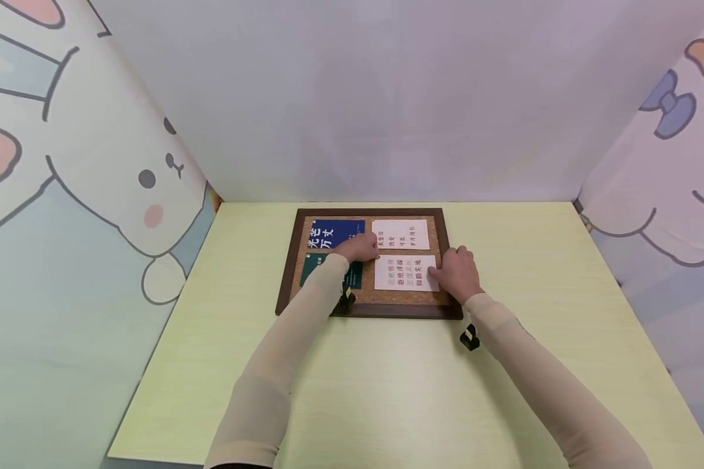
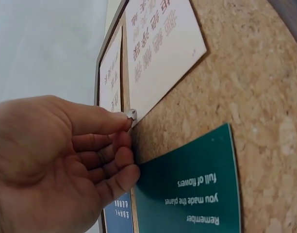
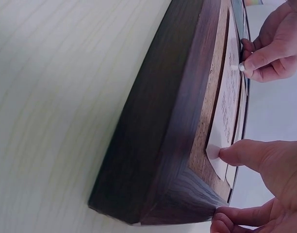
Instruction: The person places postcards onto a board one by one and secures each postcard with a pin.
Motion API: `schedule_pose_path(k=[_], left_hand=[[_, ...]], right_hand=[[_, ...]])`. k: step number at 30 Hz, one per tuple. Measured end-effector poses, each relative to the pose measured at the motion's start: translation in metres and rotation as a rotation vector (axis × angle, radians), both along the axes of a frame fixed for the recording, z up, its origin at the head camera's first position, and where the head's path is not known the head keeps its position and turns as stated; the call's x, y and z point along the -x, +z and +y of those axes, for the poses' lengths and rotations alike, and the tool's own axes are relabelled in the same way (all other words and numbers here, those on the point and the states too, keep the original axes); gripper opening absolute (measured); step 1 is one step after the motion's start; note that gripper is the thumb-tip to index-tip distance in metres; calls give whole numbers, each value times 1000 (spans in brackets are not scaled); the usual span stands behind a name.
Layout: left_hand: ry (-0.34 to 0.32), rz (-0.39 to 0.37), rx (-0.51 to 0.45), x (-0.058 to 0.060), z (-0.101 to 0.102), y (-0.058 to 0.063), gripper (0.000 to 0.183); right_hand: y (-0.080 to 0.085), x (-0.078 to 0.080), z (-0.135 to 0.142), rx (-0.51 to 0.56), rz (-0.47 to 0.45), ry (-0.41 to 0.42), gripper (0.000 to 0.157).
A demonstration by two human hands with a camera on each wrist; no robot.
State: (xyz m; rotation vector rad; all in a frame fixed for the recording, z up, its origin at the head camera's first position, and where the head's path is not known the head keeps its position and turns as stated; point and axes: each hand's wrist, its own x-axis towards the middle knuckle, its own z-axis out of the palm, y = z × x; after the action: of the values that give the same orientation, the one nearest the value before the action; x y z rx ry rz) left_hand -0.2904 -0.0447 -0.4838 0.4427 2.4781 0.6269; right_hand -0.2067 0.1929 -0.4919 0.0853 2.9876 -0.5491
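Observation:
A dark-framed cork board lies on the table with four-cornered cards on it. My left hand pinches a small silvery push pin between thumb and finger, at a corner of the lower right white card. Its other fingers curl loosely near the green card. My right hand grips the board's right side: the thumb presses on the same white card's edge, while the fingertips touch the outer side of the frame.
Above lie a blue card with white characters and another white card. The pale table extends around the board. A plain wall sheet stands behind, with cartoon-printed sheets at both sides.

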Motion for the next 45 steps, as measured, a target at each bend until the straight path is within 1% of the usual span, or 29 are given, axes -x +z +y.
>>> schedule_pose_path(k=[8, 14, 18, 21, 30, 37, 45], left_hand=[[22, 49, 58, -6, 6, 3, 13], [81, 62, 80, -14, 8, 7, 22], [103, 75, 77, -15, 8, 6, 21], [107, 88, 80, -14, 9, 4, 22], [134, 71, 81, -15, 11, 4, 28], [151, 48, 67, -15, 13, 2, 25], [155, 46, 37, -17, 14, 4, 17]], right_hand=[[-1, 1, 0, -12, 10, 1, 49], [-1, 0, 0, -11, 7, 1, 48], [-1, 1, 0, -15, 5, 7, 45], [-1, 1, 1, -16, 8, 12, 42], [-3, 2, 3, -15, 12, 14, 42], [-2, 2, 3, -23, 9, 22, 40], [-3, 2, 2, -24, 12, 13, 40]])
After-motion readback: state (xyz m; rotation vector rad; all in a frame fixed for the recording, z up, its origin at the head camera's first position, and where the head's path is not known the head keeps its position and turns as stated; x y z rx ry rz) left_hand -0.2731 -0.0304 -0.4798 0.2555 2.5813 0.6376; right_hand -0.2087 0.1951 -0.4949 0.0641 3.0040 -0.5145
